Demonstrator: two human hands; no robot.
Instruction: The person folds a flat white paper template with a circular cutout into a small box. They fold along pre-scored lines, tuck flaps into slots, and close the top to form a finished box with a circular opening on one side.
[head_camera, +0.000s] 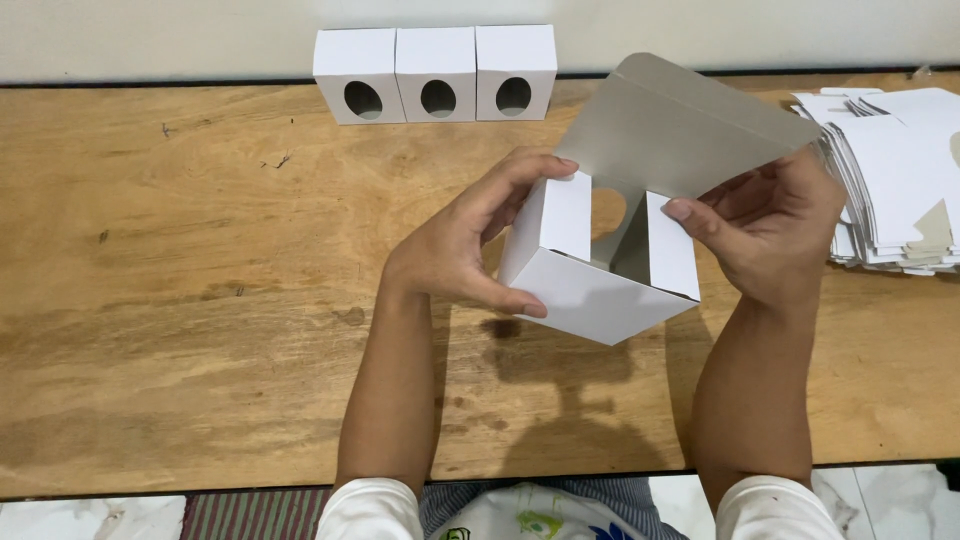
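Landmark: the half-folded white carton (600, 270), held above the wooden table (200, 300) a little right of its middle.

Finished boxes: three white cubes (436, 73) are seen left of and beyond the carton, set side by side and touching along the table's far edge, each with an oval window cut in its near face.

Left hand: the left hand (462, 245) is clamped on the carton's left side; the thumb is pressed under the lower front edge and the fingertips are hooked over the top of the left side flap.

Carton, look: plain white card outside, dull grey inside. It is held tilted, with one corner pointing down toward the table. Two short side flaps are folded inward and stand apart, with a gap between them. Through that gap an oval cut-out in the far wall is visible. The large lid flap is raised behind, its grey inner face turned to the camera.

Carton, shadow: a dark shadow is thrown on the table directly beneath the carton.

Right hand: the right hand (775, 225) is closed on the carton's right side, the thumb laid on the right side flap and the fingers placed behind the lid flap.

Flat blanks: a stack of unfolded white carton blanks (900, 170) is piled right of the carton, at the table's right end.
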